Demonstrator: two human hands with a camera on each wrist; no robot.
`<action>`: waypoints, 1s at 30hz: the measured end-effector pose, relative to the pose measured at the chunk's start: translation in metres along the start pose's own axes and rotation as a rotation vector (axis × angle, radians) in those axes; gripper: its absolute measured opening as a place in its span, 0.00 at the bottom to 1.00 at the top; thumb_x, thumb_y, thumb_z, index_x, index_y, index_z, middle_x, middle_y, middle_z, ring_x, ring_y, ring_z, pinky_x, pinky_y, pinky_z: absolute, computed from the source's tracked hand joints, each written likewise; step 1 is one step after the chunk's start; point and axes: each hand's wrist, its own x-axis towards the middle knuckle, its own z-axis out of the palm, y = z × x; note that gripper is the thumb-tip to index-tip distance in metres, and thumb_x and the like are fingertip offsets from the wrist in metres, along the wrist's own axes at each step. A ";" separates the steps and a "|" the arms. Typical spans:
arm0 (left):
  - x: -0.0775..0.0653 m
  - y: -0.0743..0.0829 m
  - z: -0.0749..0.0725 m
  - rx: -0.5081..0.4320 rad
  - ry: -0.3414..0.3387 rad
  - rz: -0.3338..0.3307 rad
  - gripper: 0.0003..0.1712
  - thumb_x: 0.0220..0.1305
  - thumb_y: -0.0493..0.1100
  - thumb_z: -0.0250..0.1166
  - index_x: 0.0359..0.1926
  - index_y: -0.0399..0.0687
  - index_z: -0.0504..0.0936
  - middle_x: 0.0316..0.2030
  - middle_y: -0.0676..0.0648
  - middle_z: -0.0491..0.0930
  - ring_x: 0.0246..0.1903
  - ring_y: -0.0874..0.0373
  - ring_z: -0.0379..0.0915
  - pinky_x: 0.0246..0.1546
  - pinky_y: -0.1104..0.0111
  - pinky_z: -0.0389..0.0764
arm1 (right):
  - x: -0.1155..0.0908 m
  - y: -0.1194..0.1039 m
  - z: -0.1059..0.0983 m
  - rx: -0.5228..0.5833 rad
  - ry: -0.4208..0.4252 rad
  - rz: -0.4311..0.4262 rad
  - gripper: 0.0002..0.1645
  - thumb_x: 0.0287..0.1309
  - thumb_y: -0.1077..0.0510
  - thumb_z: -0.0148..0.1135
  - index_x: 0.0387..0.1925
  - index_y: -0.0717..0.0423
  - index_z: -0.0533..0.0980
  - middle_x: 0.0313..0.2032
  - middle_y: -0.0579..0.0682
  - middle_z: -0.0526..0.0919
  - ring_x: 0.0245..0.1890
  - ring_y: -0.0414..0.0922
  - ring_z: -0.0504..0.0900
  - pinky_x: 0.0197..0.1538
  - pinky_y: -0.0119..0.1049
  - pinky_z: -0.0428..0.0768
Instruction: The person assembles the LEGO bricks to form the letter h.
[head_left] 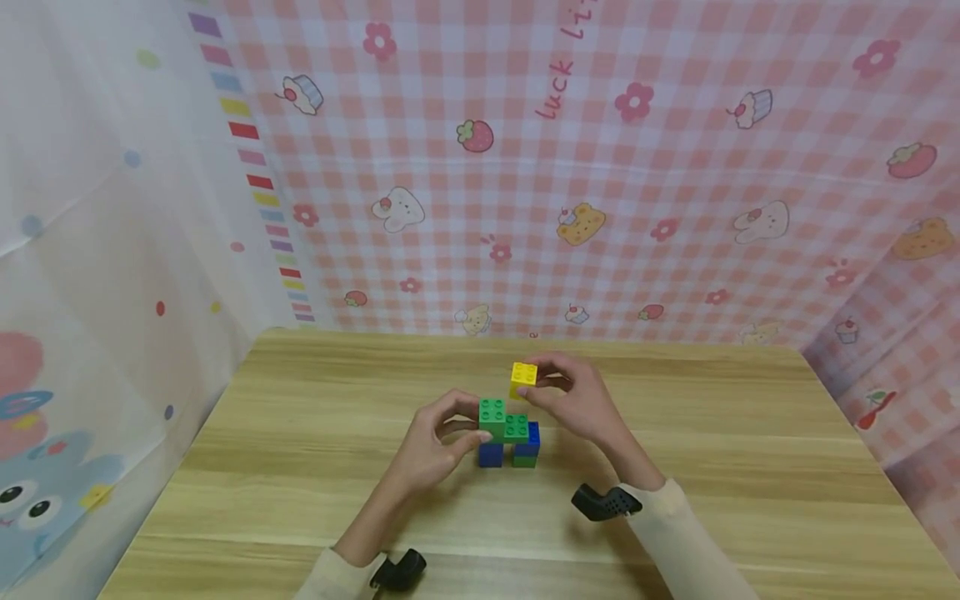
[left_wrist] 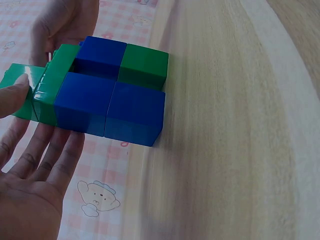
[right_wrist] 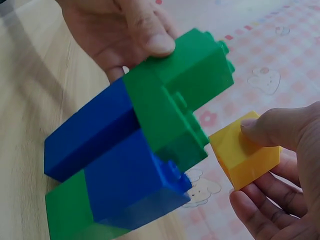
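A small toy-brick structure stands on the table with two legs. One leg is blue bricks [left_wrist: 110, 107]; the other has a green brick [head_left: 525, 461] under a blue brick [right_wrist: 132, 177] with some studs bare. A green brick [right_wrist: 167, 120] bridges both legs, and a square green brick [head_left: 492, 417] sits on its left end. My left hand [head_left: 431, 442] grips that upper green brick, thumb in front and fingers behind. Above the structure's right side, my right hand [head_left: 577, 396] pinches a yellow brick [head_left: 523, 380], studs up, apart from the green bricks.
The wooden table [head_left: 300, 500] reaches back to a pink checked cloth [head_left: 525, 183] hanging behind it. A white patterned cloth [head_left: 97, 208] hangs at the left. Black wrist devices [head_left: 401, 571] are worn at both sleeves.
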 end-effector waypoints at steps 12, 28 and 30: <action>0.000 -0.001 0.000 -0.003 -0.003 0.000 0.17 0.63 0.35 0.72 0.52 0.47 0.81 0.48 0.42 0.83 0.51 0.50 0.81 0.57 0.61 0.86 | -0.008 -0.017 -0.002 0.010 0.000 -0.076 0.21 0.60 0.57 0.74 0.55 0.50 0.81 0.48 0.51 0.85 0.46 0.47 0.84 0.61 0.49 0.85; 0.000 0.000 0.000 -0.007 -0.006 -0.006 0.17 0.64 0.35 0.72 0.52 0.48 0.81 0.48 0.42 0.82 0.52 0.50 0.81 0.58 0.63 0.86 | -0.015 -0.036 -0.003 0.030 -0.013 -0.136 0.22 0.61 0.56 0.73 0.57 0.49 0.81 0.49 0.50 0.85 0.48 0.46 0.84 0.62 0.50 0.84; 0.000 0.000 0.000 -0.008 -0.004 -0.007 0.17 0.64 0.35 0.72 0.52 0.48 0.81 0.48 0.43 0.82 0.52 0.50 0.81 0.58 0.62 0.86 | -0.016 -0.039 -0.002 0.041 -0.021 -0.147 0.22 0.61 0.57 0.73 0.57 0.49 0.80 0.49 0.50 0.85 0.48 0.47 0.84 0.62 0.50 0.84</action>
